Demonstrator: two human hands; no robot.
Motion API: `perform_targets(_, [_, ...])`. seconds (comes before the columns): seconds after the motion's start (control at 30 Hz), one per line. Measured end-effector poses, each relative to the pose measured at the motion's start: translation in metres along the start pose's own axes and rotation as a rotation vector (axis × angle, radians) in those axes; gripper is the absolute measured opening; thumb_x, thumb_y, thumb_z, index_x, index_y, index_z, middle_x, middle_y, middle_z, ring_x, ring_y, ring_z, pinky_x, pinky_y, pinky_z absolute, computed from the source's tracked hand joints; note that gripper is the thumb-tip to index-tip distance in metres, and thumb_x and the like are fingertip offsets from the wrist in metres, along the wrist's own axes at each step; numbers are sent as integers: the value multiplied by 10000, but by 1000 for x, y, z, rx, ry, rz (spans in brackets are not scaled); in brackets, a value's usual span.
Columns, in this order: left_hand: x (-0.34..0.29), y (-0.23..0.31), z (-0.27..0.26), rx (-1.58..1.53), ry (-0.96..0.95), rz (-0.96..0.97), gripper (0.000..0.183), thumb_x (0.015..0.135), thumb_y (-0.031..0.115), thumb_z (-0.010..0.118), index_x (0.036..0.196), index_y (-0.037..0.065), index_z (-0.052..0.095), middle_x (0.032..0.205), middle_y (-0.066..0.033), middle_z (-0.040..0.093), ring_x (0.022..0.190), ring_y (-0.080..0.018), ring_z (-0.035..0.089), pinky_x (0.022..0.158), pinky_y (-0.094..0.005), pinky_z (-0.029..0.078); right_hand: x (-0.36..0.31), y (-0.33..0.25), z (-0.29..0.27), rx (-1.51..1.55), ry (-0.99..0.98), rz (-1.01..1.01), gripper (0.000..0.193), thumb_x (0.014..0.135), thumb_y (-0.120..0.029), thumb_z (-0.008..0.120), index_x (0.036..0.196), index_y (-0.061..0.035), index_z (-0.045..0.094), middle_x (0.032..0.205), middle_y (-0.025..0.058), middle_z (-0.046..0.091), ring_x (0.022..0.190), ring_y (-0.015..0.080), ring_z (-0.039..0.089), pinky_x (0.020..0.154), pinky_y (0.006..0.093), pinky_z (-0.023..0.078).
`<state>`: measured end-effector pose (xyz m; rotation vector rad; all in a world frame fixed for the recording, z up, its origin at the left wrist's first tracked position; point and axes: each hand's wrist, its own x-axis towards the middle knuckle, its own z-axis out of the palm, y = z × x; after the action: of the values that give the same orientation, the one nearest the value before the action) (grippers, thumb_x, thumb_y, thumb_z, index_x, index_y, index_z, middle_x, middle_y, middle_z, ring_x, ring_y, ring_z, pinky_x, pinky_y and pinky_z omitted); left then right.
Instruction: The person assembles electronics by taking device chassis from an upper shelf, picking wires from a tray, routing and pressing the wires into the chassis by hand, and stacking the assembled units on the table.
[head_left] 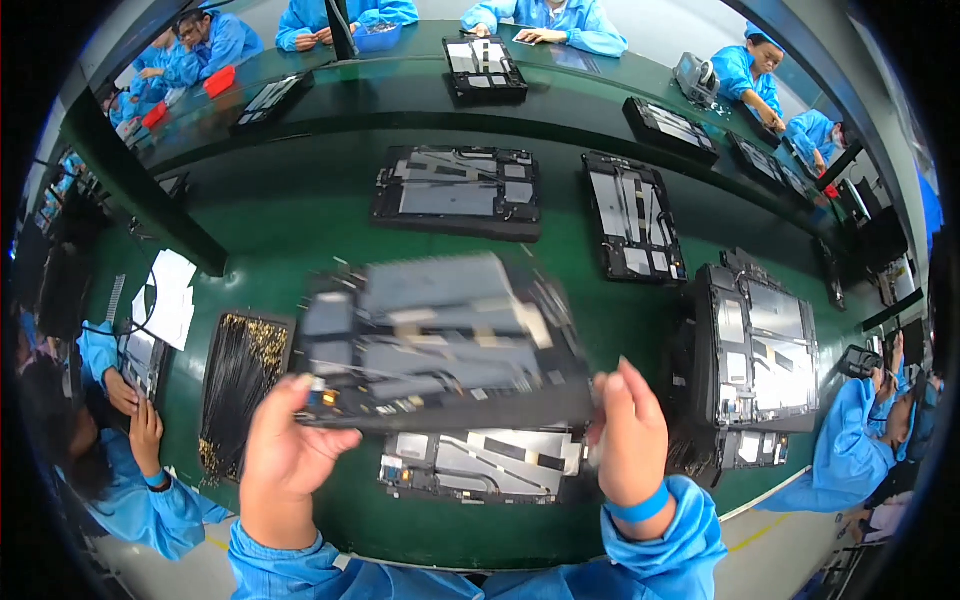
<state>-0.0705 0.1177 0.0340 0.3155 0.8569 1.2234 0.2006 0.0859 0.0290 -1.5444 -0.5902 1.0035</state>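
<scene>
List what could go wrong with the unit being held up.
The black electronics unit is gripped only toward its two ends, by the left hand and right hand, so it might slip or tip. If dropped, it could strike the open unit lying below. The left thumb is close to a gold-coloured part and might press it.

Holds a raised panel [440,340] between left hand [285,455] and right hand [632,430] above the table [310,205], partly over a lower panel [485,465] lying nearer the body. Has a bundle of cables [240,390] to the left, sheets of paper [174,300] farther left and behind the cables, and a stack of panels [762,340] to the right. Faces, behind the raised panel, a crosswise panel [455,190], a lengthwise panel [635,215] right of that, and a farther panel [485,68] beyond both.
</scene>
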Motion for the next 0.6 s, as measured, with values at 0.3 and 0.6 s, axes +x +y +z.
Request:
perform_targets(0.3, [97,69,-36,12,387,582,178,803,136,480,916,-1,474,854,-99,563,718,-196,579,601,-310,518,145,17,97,-286,-82,-13,476,797,-313,478,1175,-33,406,819,34,486,568,103,434,433,222,373])
perform_targets(0.6, [107,75,-39,190,424,346,186,807,172,476,910,18,491,819,-80,579,646,-161,587,512,-238,524,207,1,122,-181,-136,379,509,744,-510,489,968,-53,498,699,55,438,520,145,413,395,257,341])
